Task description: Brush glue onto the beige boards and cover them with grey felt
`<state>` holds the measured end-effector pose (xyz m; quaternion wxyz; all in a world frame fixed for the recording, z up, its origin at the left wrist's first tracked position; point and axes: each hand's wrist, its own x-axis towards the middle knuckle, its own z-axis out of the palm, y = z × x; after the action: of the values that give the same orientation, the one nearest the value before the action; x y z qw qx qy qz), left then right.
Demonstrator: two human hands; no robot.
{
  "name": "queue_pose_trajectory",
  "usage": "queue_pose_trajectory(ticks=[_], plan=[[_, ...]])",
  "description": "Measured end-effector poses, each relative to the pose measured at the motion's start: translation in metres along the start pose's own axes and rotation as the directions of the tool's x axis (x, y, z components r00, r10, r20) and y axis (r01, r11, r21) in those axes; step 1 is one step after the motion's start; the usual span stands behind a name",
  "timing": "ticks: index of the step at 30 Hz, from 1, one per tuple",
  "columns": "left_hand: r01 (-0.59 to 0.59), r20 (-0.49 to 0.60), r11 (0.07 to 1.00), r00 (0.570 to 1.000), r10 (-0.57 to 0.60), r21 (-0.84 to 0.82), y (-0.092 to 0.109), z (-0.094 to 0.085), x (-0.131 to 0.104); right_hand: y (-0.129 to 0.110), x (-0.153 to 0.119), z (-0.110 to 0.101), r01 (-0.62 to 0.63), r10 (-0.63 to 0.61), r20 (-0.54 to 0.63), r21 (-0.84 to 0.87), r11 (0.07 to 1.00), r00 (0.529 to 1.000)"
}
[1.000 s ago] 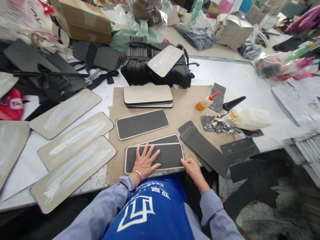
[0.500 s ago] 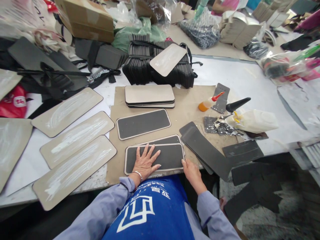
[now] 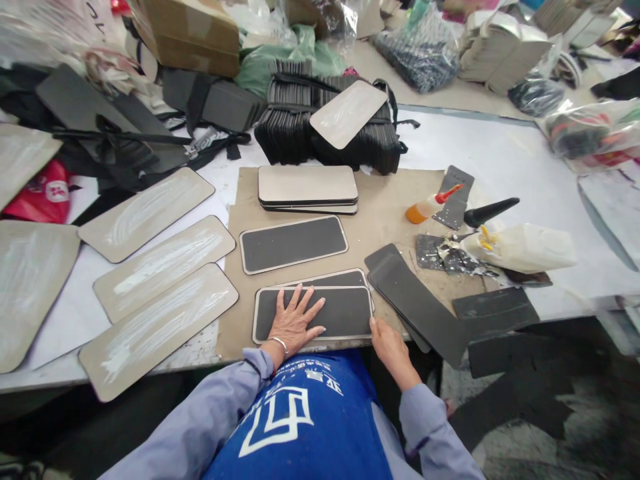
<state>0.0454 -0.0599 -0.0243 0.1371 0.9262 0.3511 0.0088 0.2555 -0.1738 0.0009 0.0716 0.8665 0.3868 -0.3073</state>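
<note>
Near the table's front edge lies a dark grey rectangular panel with rounded corners and a beige border (image 3: 347,313). My left hand (image 3: 295,319) rests flat on its left half, fingers spread. With its fingers closed, my right hand (image 3: 390,343) grips the panel's right edge near the front corner. A second bordered panel (image 3: 343,279) lies partly under it, its back edge showing. Just behind is another bordered dark panel (image 3: 294,245). To the left lie several beige panels (image 3: 165,327) with white smears. Loose dark grey strips (image 3: 415,300) lie to the right of my right hand.
Beige panels (image 3: 307,183) are stacked at mid-table before a strapped bundle of dark pieces (image 3: 285,123). At right are a small orange-filled bottle (image 3: 419,212), a black-handled tool (image 3: 493,211) and a white plastic container (image 3: 533,248). A cardboard box (image 3: 187,33) stands at the back left.
The camera view has shifted slightly, so the scene sits a little further right. My hands keep the same places on the panel.
</note>
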Motion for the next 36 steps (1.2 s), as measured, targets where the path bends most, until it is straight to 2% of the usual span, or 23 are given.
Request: queue_pose_trajectory(ticks=[2,5,6,8,10,13,16,18,21,25,28,32,36], plan=[[0.002,-0.005,1.0,1.0,-0.002,-0.001,0.0,0.0,0.0,0.005,0.0,-0.003,-0.054,0.05,-0.068,-0.065,0.996,0.996],[-0.009,-0.011,1.0,1.0,0.009,-0.001,-0.001,0.0,0.0,0.009,0.004,-0.006,-0.139,0.097,-0.252,-0.158,0.978,0.963],[-0.012,-0.013,1.0,1.0,0.012,0.0,-0.001,0.0,0.0,0.009,0.007,-0.007,-0.133,0.074,-0.319,-0.167,0.977,0.945],[-0.012,-0.016,1.0,1.0,0.012,0.001,-0.001,0.0,0.0,0.005,0.014,-0.007,-0.039,-0.05,-0.454,-0.185,0.982,0.89],[-0.01,-0.012,1.0,1.0,0.01,-0.003,0.0,0.0,0.0,-0.002,0.024,-0.007,0.117,-0.237,-0.566,-0.241,0.963,0.79],[-0.02,0.008,1.0,1.0,0.02,-0.016,0.0,-0.001,-0.001,-0.016,0.039,-0.006,0.305,-0.456,-0.651,-0.339,0.89,0.607],[-0.028,0.019,0.999,0.999,0.029,-0.022,-0.001,-0.001,-0.001,-0.031,0.053,0.0,0.444,-0.55,-0.691,-0.353,0.823,0.469],[-0.029,0.019,0.999,0.999,0.029,-0.026,-0.002,-0.001,-0.001,-0.038,0.062,0.006,0.527,-0.598,-0.686,-0.354,0.772,0.414],[-0.029,0.011,0.999,1.0,0.029,-0.043,-0.002,-0.001,-0.002,-0.041,0.073,0.017,0.589,-0.644,-0.66,-0.361,0.723,0.387],[-0.028,-0.013,0.998,1.0,0.028,-0.065,-0.003,-0.002,-0.002,-0.039,0.082,0.027,0.572,-0.633,-0.66,-0.358,0.738,0.405],[0.076,-0.028,0.996,0.997,-0.078,-0.054,-0.007,-0.004,-0.003,-0.037,0.085,0.029,0.571,-0.645,-0.648,-0.372,0.732,0.406],[0.232,-0.041,0.972,0.972,-0.233,-0.031,-0.02,-0.006,-0.011,-0.035,0.087,0.029,0.582,-0.648,-0.65,-0.367,0.726,0.398],[0.317,-0.061,0.948,0.946,-0.319,-0.037,-0.031,-0.005,-0.019,-0.031,0.09,0.03,0.61,-0.651,-0.685,-0.373,0.699,0.328]])
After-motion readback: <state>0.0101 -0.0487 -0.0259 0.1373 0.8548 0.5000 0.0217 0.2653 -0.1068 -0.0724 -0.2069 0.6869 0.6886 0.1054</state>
